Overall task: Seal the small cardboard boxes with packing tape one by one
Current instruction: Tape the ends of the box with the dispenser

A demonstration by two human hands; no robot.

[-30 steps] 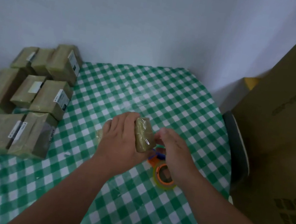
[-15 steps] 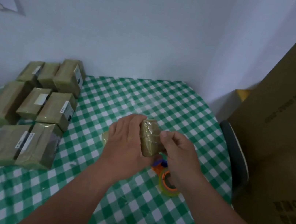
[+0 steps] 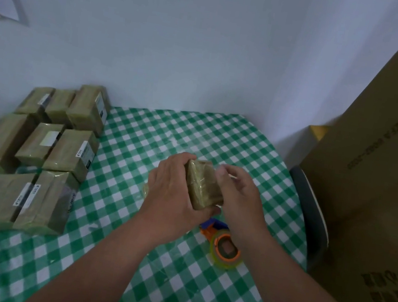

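Observation:
A small brown cardboard box (image 3: 204, 184), glossy with clear tape, is held upright above the table's middle. My left hand (image 3: 174, 188) grips it from the left, fingers curled over its top edge. On the box's right side, my right hand (image 3: 238, 199) has its fingertips against the upper right corner and its thumb under the lower edge. An orange tape dispenser (image 3: 223, 247) with a clear tape roll lies on the table just below my right wrist.
Several taped brown boxes (image 3: 63, 153) lie in rows at the table's left side. The table wears a green checked cloth (image 3: 174, 276). A dark chair (image 3: 311, 219) and a large cardboard carton (image 3: 380, 191) stand close on the right. White walls meet behind the table.
The view has tilted upward, so hands and table sit lower in frame. My right hand has come up from beside the box onto its right side and upper corner. The left grip is unchanged.

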